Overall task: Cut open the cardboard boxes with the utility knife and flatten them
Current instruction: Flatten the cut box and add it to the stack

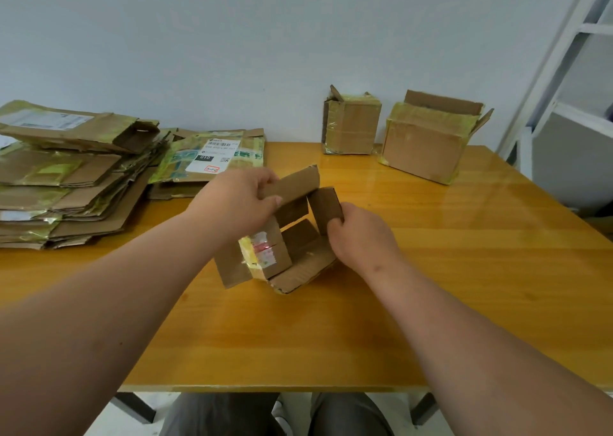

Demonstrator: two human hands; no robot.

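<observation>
A small opened cardboard box [298, 253] with yellow tape and a torn label stands tilted on the wooden table [464, 269] in the middle. My left hand [238, 203] grips its upper flap, thumb underneath. My right hand [361, 233] pinches the right flap, fingers curled round its edge. No utility knife is in view.
A tall stack of flattened boxes [66, 183] lies at the left, with a smaller flattened pile [212, 160] beside it. Two upright taped boxes, one narrow [351, 127] and one wider [428, 147], stand at the back right. A white shelf frame [564, 70] rises at the right.
</observation>
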